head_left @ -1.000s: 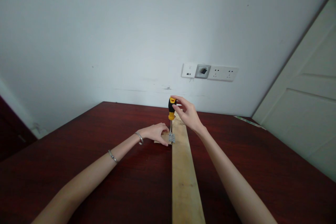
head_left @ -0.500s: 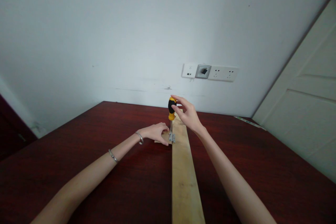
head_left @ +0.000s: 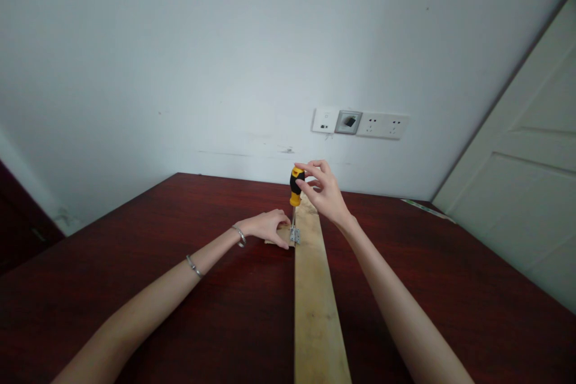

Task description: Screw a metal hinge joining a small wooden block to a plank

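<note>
Screwdriver (head_left: 296, 186) over a metal hinge (head_left: 296, 236)

The right hand (head_left: 326, 195) has its fingers clamped on the yellow-and-black handle — the slim shaft reaches the flat, holed hinge between a long, grained plank (head_left: 316, 312) and a small wood piece (head_left: 284, 235), gripped by the left hand's (head_left: 264, 227) fingers and partly hidden. The handle now leans slightly right; rear fingers have lifted. Beyond the glossy red-brown table (head_left: 216, 204) — wall sockets (head_left: 381, 125).

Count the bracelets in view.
2: one silver wrist bracelet behind the left hand, and one silver forearm bracelet farther up that arm. Any out of frame cannot be told.
</note>
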Tool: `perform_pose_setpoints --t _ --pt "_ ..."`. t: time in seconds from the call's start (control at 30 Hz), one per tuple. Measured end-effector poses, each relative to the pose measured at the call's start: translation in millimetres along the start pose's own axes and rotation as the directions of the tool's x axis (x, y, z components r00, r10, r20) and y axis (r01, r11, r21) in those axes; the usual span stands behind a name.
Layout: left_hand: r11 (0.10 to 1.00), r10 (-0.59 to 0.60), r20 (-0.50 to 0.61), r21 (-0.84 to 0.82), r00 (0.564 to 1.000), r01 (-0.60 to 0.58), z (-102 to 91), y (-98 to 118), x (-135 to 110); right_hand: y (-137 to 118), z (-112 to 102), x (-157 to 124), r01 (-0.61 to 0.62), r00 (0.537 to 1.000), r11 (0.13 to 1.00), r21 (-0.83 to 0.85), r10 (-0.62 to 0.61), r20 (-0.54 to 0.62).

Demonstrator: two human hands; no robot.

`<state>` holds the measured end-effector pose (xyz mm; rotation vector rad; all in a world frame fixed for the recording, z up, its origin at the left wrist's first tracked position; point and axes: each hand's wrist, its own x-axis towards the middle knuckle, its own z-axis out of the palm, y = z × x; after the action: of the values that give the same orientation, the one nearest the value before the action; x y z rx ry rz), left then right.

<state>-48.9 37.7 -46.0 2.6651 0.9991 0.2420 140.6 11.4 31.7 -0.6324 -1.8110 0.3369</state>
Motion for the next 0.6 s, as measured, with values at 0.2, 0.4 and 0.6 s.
perform_pose_setpoints --t 0.2,0.4,0.6 --pt "1.000 -0.003 0.002 0.010 1.000 0.003 1.1 -0.7 0.4 6.2 -0.4 2.4 0.082 0.996 0.984 -0.158 -0.086 -0.019" --pt "1.000 -0.018 0.007 -0.008 1.000 0.018 1.0 -0.9 0.2 0.4 -2.0 0.1 0.040 0.999 0.994 -0.103 -0.042 -0.009" --pt "0.999 -0.022 0.008 -0.025 1.000 0.023 0.8 -1.6 -0.3 3.3 -1.3 -0.1 0.064 0.998 0.993 -0.098 -0.062 0.016"
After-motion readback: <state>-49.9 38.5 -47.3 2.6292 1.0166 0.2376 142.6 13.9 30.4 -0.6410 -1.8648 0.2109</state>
